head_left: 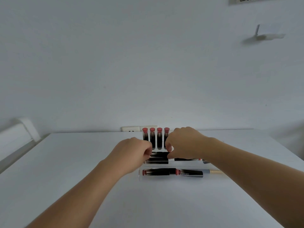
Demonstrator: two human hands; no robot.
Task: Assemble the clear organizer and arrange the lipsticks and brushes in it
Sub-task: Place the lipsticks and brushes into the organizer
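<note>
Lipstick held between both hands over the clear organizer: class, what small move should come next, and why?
Probably lower the lipstick into the organizer and let go: left hand and right hand pinch its ends just above the middle tier.

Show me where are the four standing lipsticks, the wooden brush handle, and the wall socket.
standing lipsticks [156, 139]: head view, on the dark tube of the third from the left.
wooden brush handle [215, 171]: head view, on the pale shaft.
wall socket [130, 129]: head view, on its white faceplate.

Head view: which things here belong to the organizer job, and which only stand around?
Job: clear organizer; upright lipsticks; lying lipsticks; brush; left hand; right hand.
Around: wall socket; white table.
</note>
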